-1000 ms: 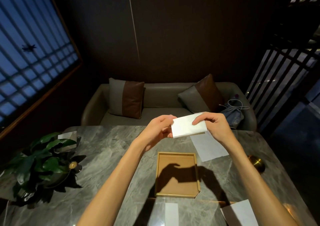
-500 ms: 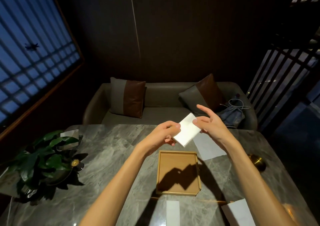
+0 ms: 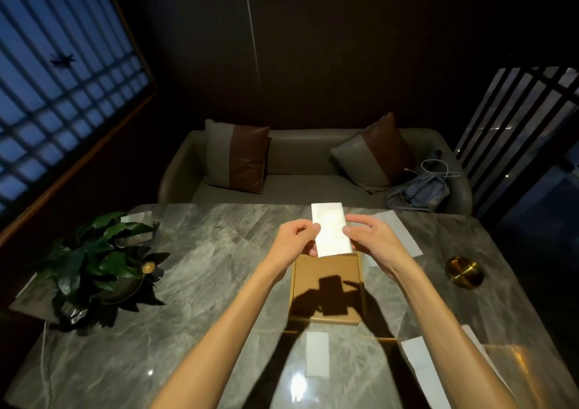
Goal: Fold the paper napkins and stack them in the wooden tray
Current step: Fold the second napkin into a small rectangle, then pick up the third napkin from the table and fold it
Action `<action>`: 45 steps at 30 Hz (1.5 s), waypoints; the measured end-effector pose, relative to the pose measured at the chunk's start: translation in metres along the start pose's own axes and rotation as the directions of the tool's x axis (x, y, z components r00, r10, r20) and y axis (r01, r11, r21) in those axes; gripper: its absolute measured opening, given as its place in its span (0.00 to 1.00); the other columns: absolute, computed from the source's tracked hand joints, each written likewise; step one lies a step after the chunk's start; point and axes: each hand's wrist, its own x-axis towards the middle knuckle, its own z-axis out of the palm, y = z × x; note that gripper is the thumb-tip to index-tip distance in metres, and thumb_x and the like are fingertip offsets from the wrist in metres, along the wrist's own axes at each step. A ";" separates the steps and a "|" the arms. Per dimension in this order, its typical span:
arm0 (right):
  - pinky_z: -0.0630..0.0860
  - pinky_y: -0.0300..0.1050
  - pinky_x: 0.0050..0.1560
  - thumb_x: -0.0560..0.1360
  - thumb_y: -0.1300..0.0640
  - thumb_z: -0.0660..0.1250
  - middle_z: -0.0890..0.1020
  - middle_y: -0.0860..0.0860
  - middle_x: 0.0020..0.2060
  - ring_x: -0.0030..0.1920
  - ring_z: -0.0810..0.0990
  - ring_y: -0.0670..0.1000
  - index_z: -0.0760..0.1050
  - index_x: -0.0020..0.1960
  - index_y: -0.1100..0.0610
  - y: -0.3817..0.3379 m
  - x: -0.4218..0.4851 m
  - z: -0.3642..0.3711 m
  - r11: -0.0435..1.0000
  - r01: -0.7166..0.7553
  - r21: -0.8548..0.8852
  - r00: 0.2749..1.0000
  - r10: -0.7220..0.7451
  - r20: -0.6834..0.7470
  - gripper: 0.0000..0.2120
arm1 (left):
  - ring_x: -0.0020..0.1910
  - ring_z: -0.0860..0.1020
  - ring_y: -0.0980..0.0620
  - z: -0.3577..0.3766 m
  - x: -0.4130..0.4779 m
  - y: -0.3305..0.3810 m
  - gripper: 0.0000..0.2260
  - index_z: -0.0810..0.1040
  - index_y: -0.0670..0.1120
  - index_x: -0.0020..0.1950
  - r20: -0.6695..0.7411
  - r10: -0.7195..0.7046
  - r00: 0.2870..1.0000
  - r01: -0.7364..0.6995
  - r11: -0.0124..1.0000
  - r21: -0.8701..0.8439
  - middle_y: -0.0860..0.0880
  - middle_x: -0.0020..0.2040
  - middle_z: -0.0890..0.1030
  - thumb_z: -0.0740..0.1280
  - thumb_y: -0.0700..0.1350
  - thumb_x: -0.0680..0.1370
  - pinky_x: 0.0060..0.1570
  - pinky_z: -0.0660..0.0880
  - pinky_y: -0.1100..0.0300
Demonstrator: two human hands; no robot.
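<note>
A folded white paper napkin [image 3: 330, 228] stands upright in the air above the far edge of the wooden tray [image 3: 296, 286]. My left hand [image 3: 296, 238] pinches its left edge and my right hand [image 3: 372, 236] pinches its right edge. The tray lies on the marble table, and its floor shows only the shadow of my hands. An unfolded napkin [image 3: 404, 233] lies flat on the table beyond my right hand, partly hidden by it.
A potted plant [image 3: 97, 261] stands at the table's left. A brass dish [image 3: 463, 271] sits at the right. White paper [image 3: 419, 364] lies at the near right edge, and a pale rectangle [image 3: 317, 354] shows on the glossy tabletop. A sofa with cushions is beyond the table.
The napkin has turned from lying wide and tilted to standing upright. Both hands have come down closer to the tray, and my right hand has closed on the napkin's edge again.
</note>
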 end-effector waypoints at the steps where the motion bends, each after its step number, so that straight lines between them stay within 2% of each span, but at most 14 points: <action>1: 0.82 0.50 0.54 0.76 0.53 0.72 0.86 0.52 0.55 0.55 0.84 0.52 0.77 0.65 0.53 0.008 -0.004 0.003 1.000 -0.014 0.002 1.000 0.014 0.002 0.18 | 0.41 0.78 0.46 0.001 -0.003 -0.009 0.17 0.77 0.30 0.50 -0.001 -0.012 1.000 0.012 1.000 -0.004 0.37 0.43 0.78 0.65 0.46 0.84 0.39 0.78 0.63; 4: 0.82 0.42 0.46 0.76 0.55 0.72 0.87 0.50 0.52 0.51 0.86 0.49 0.81 0.60 0.53 0.040 -0.017 0.012 0.995 -0.086 0.039 0.996 0.087 -0.021 0.13 | 0.41 0.80 0.47 0.006 -0.014 -0.039 0.17 0.78 0.28 0.51 0.020 -0.063 0.998 0.063 0.998 0.013 0.38 0.43 0.80 0.63 0.44 0.85 0.40 0.79 0.63; 7: 0.82 0.45 0.42 0.76 0.58 0.72 0.87 0.51 0.43 0.40 0.85 0.50 0.81 0.57 0.54 0.093 -0.037 0.024 0.981 -0.178 0.071 0.981 0.183 -0.066 0.10 | 0.32 0.77 0.55 0.017 -0.031 -0.084 0.13 0.79 0.38 0.41 0.056 -0.149 0.987 0.146 0.988 0.047 0.45 0.35 0.78 0.64 0.41 0.84 0.33 0.76 0.66; 12: 0.75 0.48 0.36 0.77 0.63 0.70 0.81 0.50 0.28 0.26 0.76 0.46 0.80 0.55 0.63 0.210 -0.080 0.059 0.899 -0.432 0.069 0.895 0.437 -0.085 0.07 | 0.32 0.69 0.51 0.046 -0.066 -0.191 0.12 0.74 0.40 0.36 0.012 -0.331 0.943 0.326 0.933 0.156 0.42 0.32 0.72 0.66 0.34 0.80 0.34 0.65 0.57; 17: 0.74 0.49 0.35 0.77 0.65 0.69 0.79 0.59 0.33 0.33 0.76 0.57 0.78 0.56 0.68 0.268 -0.079 0.082 0.869 -0.495 0.011 0.854 0.489 -0.176 0.09 | 0.37 0.73 0.51 0.062 -0.075 -0.252 0.12 0.73 0.48 0.35 -0.077 -0.430 0.899 0.436 0.895 0.092 0.52 0.34 0.74 0.68 0.41 0.79 0.37 0.70 0.58; 20: 0.80 0.50 0.42 0.78 0.61 0.69 0.83 0.61 0.44 0.42 0.82 0.60 0.79 0.58 0.66 0.284 -0.069 0.090 0.893 -0.425 -0.148 0.901 0.402 -0.163 0.11 | 0.44 0.78 0.47 0.061 -0.071 -0.270 0.06 0.78 0.42 0.46 -0.092 -0.486 0.869 0.491 0.869 0.055 0.45 0.44 0.79 0.67 0.43 0.81 0.44 0.76 0.55; 22: 0.80 0.46 0.42 0.78 0.61 0.69 0.83 0.61 0.46 0.42 0.82 0.58 0.77 0.60 0.67 0.295 -0.065 0.092 0.890 -0.417 -0.184 0.907 0.392 -0.157 0.13 | 0.52 0.79 0.39 0.060 -0.069 -0.287 0.10 0.77 0.37 0.54 -0.083 -0.496 0.864 0.502 0.862 0.076 0.38 0.52 0.80 0.67 0.45 0.82 0.53 0.79 0.47; 25: 0.77 0.49 0.52 0.77 0.62 0.68 0.82 0.61 0.51 0.51 0.81 0.60 0.77 0.60 0.67 0.306 -0.062 0.091 0.857 -0.436 -0.273 0.894 0.379 -0.239 0.14 | 0.56 0.79 0.40 0.055 -0.062 -0.300 0.11 0.75 0.39 0.60 -0.133 -0.527 0.840 0.543 0.805 0.240 0.39 0.56 0.80 0.64 0.46 0.84 0.58 0.77 0.47; 27: 0.75 0.48 0.49 0.77 0.65 0.66 0.81 0.61 0.47 0.47 0.79 0.59 0.79 0.54 0.67 0.309 -0.059 0.091 0.866 -0.407 -0.289 0.904 0.337 -0.264 0.08 | 0.57 0.78 0.43 0.051 -0.056 -0.305 0.10 0.75 0.40 0.62 -0.139 -0.526 0.839 0.542 0.787 0.295 0.42 0.56 0.79 0.63 0.44 0.84 0.56 0.76 0.53; 30: 0.73 0.41 0.38 0.78 0.63 0.62 0.79 0.56 0.38 0.37 0.75 0.49 0.79 0.44 0.63 0.306 -0.057 0.099 0.900 -0.328 -0.286 0.944 0.301 -0.136 0.09 | 0.57 0.77 0.44 0.051 -0.055 -0.308 0.10 0.76 0.37 0.63 -0.054 -0.496 0.866 0.482 0.803 0.351 0.42 0.56 0.78 0.62 0.39 0.83 0.49 0.73 0.61; 33: 0.73 0.32 0.36 0.80 0.68 0.57 0.83 0.62 0.47 0.43 0.78 0.54 0.79 0.55 0.66 0.303 -0.054 0.107 0.904 -0.332 -0.271 0.943 0.326 -0.067 0.13 | 0.62 0.77 0.42 0.053 -0.057 -0.309 0.13 0.75 0.35 0.66 -0.014 -0.474 0.880 0.433 0.792 0.430 0.38 0.63 0.79 0.62 0.35 0.82 0.54 0.71 0.62; 38: 0.73 0.48 0.59 0.81 0.68 0.57 0.76 0.67 0.62 0.60 0.76 0.66 0.68 0.75 0.61 0.311 -0.047 0.110 0.843 -0.374 -0.387 0.925 0.367 -0.094 0.22 | 0.51 0.75 0.53 0.050 -0.052 -0.310 0.11 0.78 0.37 0.63 -0.031 -0.474 0.880 0.438 0.785 0.439 0.40 0.62 0.80 0.62 0.35 0.82 0.37 0.70 0.76; 42: 0.73 0.43 0.60 0.81 0.70 0.57 0.74 0.66 0.58 0.61 0.76 0.65 0.63 0.76 0.64 0.310 -0.051 0.111 0.858 -0.302 -0.415 0.952 0.297 -0.079 0.24 | 0.58 0.79 0.42 0.053 -0.052 -0.304 0.11 0.77 0.37 0.61 -0.072 -0.527 0.847 0.503 0.751 0.428 0.38 0.61 0.80 0.61 0.35 0.81 0.56 0.78 0.52; 45: 0.69 0.36 0.55 0.80 0.68 0.61 0.81 0.65 0.56 0.57 0.79 0.62 0.72 0.69 0.68 0.304 -0.058 0.092 0.890 -0.235 -0.390 0.968 0.177 -0.180 0.17 | 0.55 0.78 0.38 0.062 -0.048 -0.294 0.09 0.76 0.35 0.56 -0.179 -0.384 0.906 0.416 0.728 0.545 0.36 0.55 0.80 0.59 0.37 0.81 0.56 0.76 0.45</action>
